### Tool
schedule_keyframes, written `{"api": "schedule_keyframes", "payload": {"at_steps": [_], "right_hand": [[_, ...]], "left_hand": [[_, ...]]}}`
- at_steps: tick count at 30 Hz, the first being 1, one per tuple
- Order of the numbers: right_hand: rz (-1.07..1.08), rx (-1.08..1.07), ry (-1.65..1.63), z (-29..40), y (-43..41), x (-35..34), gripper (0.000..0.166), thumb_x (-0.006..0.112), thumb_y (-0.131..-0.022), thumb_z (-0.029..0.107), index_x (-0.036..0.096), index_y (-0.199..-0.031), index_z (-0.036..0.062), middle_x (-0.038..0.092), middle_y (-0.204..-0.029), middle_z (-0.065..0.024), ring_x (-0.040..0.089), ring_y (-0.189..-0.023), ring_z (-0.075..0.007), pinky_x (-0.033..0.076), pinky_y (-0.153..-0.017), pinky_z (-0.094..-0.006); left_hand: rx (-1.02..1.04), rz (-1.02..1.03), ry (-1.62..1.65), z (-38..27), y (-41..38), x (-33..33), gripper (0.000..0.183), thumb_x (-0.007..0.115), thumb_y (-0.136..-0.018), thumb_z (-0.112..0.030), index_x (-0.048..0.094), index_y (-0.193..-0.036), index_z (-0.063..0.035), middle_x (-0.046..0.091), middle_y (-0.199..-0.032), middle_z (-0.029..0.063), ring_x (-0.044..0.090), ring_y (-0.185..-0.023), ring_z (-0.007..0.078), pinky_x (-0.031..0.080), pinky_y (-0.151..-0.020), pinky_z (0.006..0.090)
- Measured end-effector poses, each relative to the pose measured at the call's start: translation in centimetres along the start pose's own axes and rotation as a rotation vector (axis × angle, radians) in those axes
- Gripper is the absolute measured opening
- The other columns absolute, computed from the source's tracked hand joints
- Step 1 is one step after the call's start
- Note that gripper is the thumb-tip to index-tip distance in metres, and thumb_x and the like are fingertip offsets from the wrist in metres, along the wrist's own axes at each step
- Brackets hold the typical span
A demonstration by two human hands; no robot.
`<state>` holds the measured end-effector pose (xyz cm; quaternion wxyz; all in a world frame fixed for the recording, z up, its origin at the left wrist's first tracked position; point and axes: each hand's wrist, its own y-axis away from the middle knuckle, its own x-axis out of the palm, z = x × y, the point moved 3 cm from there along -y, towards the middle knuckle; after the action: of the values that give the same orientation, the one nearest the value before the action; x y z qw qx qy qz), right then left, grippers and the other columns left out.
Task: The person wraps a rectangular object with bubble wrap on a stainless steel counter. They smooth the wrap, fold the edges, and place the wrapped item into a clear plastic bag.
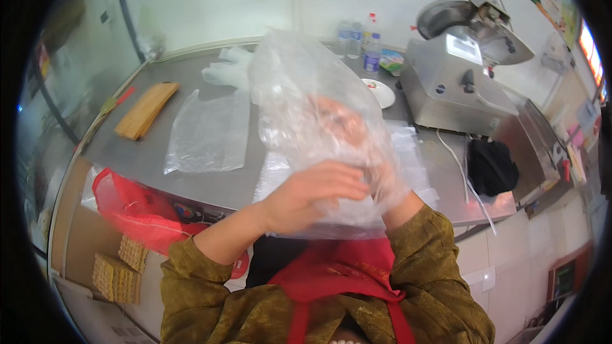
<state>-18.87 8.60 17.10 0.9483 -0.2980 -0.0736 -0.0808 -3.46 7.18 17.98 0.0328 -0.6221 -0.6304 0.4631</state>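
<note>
A clear plastic bag (306, 67) is pulled over my right hand (342, 122) and wrist, its upper part puffed out above the table. Through the film the fingers look blurred, so their grip is unclear. My left hand (318, 188) lies across the bag near its mouth at the right wrist, fingers together and bent; whether they pinch the film is hidden. Beneath both hands is a stack of flat clear plastic bags (413, 157). To the left, a single flat clear bag (210, 129) rests on the grey metal table (210, 184).
Crumpled whitish bags (227, 69) and a bundle of brown paper bags (148, 110) lie left. At right are a metal food machine (449, 81), a white plate (380, 93), bottles (372, 55), a white cord (459, 167) and black cloth (491, 167). A red bag (134, 215) hangs front left.
</note>
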Motion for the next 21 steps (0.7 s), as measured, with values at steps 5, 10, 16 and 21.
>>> {"api": "schedule_keyframes", "payload": {"at_steps": [5, 10, 16, 21], "right_hand": [[-0.201, 0.062, 0.048, 3.1, -0.8, -2.6, 0.068, 0.058, -0.094, 0.033, 0.022, -0.150, 0.0167, 0.055, -0.127, -0.0183, 0.060, -0.108, -0.0273, 0.048, -0.092, -0.0401], [-0.162, -0.099, -0.286, 4.8, -0.2, -3.9, 0.074, 0.051, -0.094, 0.047, 0.009, -0.152, 0.0274, 0.040, -0.142, -0.0195, 0.052, -0.118, -0.0389, 0.048, -0.092, -0.0417], [-0.072, -0.208, -0.518, 5.8, 0.6, -5.0, 0.072, 0.043, -0.088, 0.067, 0.023, -0.147, 0.0296, 0.029, -0.149, -0.0150, 0.042, -0.125, -0.0473, 0.047, -0.092, -0.0481], [-0.001, -0.245, -0.706, 6.9, 1.2, -6.5, 0.072, 0.048, -0.083, 0.070, 0.039, -0.139, 0.0257, 0.026, -0.151, -0.0118, 0.039, -0.125, -0.0490, 0.044, -0.094, -0.0535]], "left_hand": [[-0.132, 0.197, 0.181, 2.0, 1.3, 5.4, 0.024, 0.056, -0.090, -0.012, 0.065, -0.111, -0.0058, 0.065, -0.109, 0.0109, 0.059, -0.104, 0.0302, 0.046, -0.090, 0.0383], [-0.193, 0.357, 0.110, 2.5, 3.5, 8.9, 0.023, 0.060, -0.086, -0.009, 0.065, -0.108, -0.0064, 0.066, -0.103, 0.0091, 0.060, -0.099, 0.0294, 0.047, -0.087, 0.0370], [-0.058, 0.323, 0.049, 2.1, 3.9, 9.9, 0.030, 0.067, -0.083, -0.019, 0.065, -0.110, -0.0069, 0.063, -0.112, 0.0083, 0.059, -0.101, 0.0301, 0.046, -0.091, 0.0388], [-0.097, 0.306, 0.028, 1.8, 4.5, 9.4, 0.035, 0.072, -0.078, -0.017, 0.063, -0.109, -0.0053, 0.063, -0.110, 0.0111, 0.059, -0.099, 0.0328, 0.049, -0.086, 0.0405]]}}
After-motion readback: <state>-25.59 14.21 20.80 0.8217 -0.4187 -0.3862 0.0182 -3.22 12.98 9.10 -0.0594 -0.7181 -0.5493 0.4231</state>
